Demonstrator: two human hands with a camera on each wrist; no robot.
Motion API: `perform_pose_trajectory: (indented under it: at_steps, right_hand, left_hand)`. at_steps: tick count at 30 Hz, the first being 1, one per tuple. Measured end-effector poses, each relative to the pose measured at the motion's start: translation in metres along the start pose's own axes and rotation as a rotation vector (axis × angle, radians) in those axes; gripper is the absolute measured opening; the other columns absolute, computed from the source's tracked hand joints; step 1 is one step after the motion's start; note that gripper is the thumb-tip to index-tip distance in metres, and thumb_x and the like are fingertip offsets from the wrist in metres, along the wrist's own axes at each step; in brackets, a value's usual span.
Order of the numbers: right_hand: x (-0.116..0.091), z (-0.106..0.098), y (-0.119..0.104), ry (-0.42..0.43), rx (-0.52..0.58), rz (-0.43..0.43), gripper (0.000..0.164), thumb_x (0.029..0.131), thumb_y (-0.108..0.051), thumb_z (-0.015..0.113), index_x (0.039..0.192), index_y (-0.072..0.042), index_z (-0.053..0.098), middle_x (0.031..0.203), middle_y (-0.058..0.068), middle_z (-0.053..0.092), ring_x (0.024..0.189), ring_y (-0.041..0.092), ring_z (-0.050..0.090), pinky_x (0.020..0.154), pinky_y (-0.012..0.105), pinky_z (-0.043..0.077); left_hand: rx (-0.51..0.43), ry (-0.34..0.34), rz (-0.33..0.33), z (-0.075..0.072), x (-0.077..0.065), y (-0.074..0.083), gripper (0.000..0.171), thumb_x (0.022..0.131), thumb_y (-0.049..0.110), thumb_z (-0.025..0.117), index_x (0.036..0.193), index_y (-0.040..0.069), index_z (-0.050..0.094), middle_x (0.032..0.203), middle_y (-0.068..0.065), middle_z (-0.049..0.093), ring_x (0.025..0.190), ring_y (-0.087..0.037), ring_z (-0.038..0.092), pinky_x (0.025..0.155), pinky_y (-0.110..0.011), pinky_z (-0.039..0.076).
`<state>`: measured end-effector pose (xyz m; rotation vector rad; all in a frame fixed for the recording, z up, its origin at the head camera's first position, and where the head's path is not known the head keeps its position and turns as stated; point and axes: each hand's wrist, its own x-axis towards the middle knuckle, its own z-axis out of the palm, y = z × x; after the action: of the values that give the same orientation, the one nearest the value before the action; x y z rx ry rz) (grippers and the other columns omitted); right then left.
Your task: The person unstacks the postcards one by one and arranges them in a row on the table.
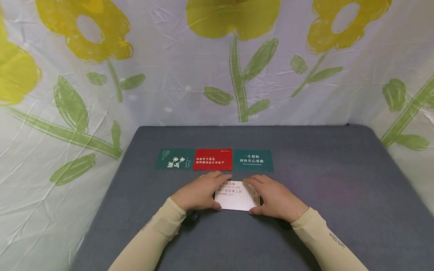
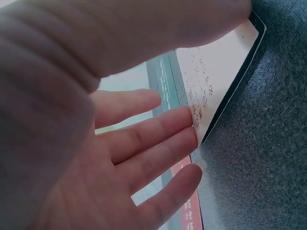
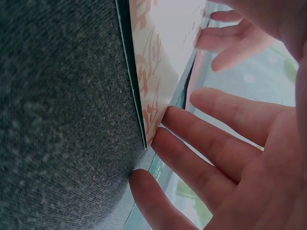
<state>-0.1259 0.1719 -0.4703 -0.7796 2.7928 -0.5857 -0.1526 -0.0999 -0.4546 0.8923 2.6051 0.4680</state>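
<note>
A white card (image 1: 234, 203) with printed lettering lies in front of the person, with the edge of a dark card (image 3: 127, 28) showing beneath it. The left hand (image 1: 201, 192) holds its left short side, thumb at the near corner and fingertips at the far one. On the opposite side the right hand (image 1: 277, 198) holds the card the same way. Just beyond the hands, three cards lie in a row: a green card (image 1: 166, 160) at left, a red card (image 1: 212, 166) in the middle and another green card (image 1: 252, 168) at right.
All the cards are on a grey cloth-covered table (image 1: 339, 165). A hanging white cloth (image 1: 169, 101) with yellow flowers encloses the back and sides. Under the left wrist a small black object (image 1: 191, 218) shows.
</note>
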Motion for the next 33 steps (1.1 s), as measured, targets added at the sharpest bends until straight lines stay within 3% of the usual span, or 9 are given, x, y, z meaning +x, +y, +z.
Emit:
perform_pose_trajectory:
  at_steps: [16,33]
  right_hand:
    - [-0.0006,0.0001,0.0022,0.037,-0.002,-0.033,0.080,0.077,-0.034,0.098,0.147,-0.015,0.064,0.141,0.001,0.067,0.129,0.022,0.063,0.109,0.046,0.057]
    - [-0.0023,-0.0092,0.0054,0.004,0.006,-0.021,0.080,0.079,-0.035,0.097,0.148,-0.014,0.063,0.144,0.004,0.066,0.131,0.025,0.064,0.110,0.048,0.057]
  left_hand:
    - [-0.039,-0.003,-0.009,-0.0011,0.0001,-0.0008,0.096,0.082,0.032,0.094,0.164,0.016,0.047,0.153,-0.004,0.058,0.130,-0.022,0.058,0.117,-0.047,0.051]
    - [-0.034,0.000,-0.015,0.0019,0.0027,0.0002,0.097,0.083,0.036,0.093,0.166,0.020,0.045,0.155,-0.002,0.057,0.134,-0.021,0.057,0.118,-0.046,0.051]
